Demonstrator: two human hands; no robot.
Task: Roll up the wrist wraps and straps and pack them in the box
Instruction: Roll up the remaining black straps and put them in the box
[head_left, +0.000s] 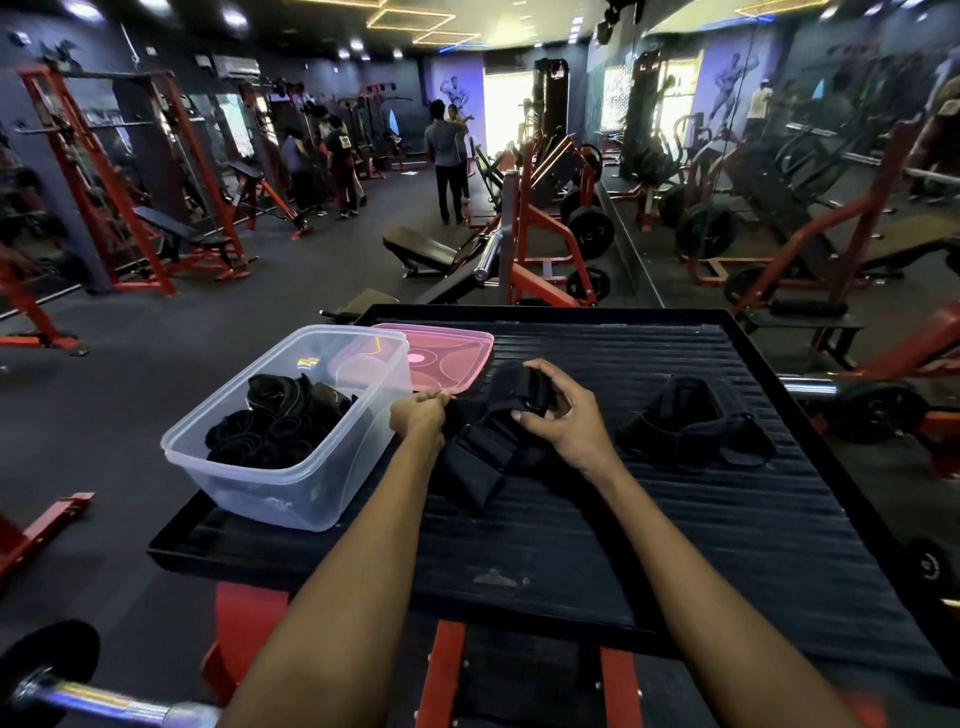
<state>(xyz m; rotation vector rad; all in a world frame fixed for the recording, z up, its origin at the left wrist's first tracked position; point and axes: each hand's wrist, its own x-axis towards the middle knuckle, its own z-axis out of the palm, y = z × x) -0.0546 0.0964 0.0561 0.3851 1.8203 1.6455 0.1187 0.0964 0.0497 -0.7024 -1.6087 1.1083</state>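
Black ribbed platform fills the lower middle of the view, mounted on a red frame, gym floor and red machines all around it. On its left front part sits the clear plastic box, open, with several rolled black wraps already inside, packed toward the near and middle part of the box. The pink lid lies flat on the platform just behind the box, partly seen through the box wall.

Between the two hands, just right of the box, is the black strap being worked — its lower padded end lies on the platform pointing toward the camera, its upper end is lifted into the right hand. The right hand has fingers curled round the strap's upper part, thumb on the near side, gripping it. The left hand is a closed fist at the strap's left edge, just beside the box's right wall — it looks to pinch the strap's edge, though the fabric in the fingers is hard to make out.

Well to the right of the right hand, a second black strap bundle lies loose and unrolled on the platform, touching neither hand.
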